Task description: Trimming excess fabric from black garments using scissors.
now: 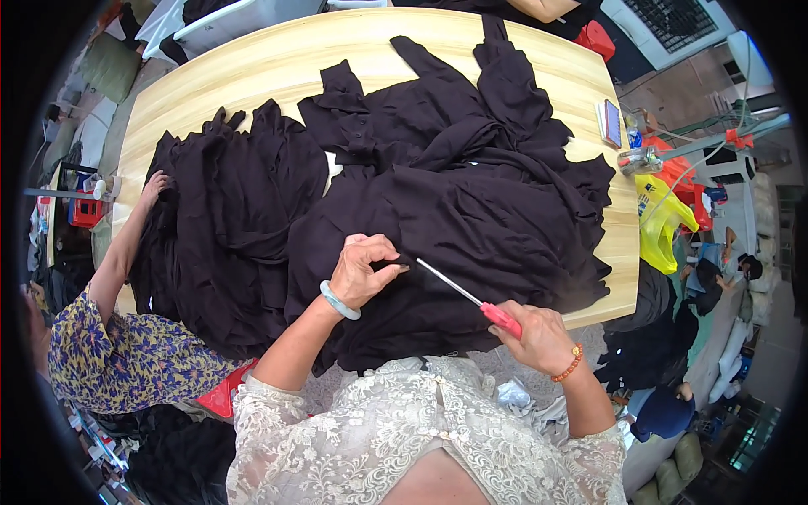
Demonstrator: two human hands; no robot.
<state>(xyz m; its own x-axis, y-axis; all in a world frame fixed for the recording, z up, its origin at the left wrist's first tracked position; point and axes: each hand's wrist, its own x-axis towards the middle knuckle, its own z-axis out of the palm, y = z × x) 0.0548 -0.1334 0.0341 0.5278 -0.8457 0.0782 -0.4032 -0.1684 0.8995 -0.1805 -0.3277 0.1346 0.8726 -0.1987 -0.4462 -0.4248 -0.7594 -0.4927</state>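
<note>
My right hand (534,337) is wrapped round the red handle of a screwdriver (459,289). Its long, thin metal shaft points up and left, the tip close to my left hand. The fingers of my left hand (362,271) are bent into a pinch on a small bit of black cloth, mostly hidden by the fingertips. Both hands are over a spread pile of black garments (471,210) at the near side of the table. Sleeves and a buttoned part show at the pile's far side.
Another pile of black garments (236,194) lies to the left, with a co-worker's hand (154,187) on it. The wooden table (252,71) has a phone (609,124) at its right edge. Beyond that edge hangs a yellow plastic bag (661,223). White bins (227,29) stand behind.
</note>
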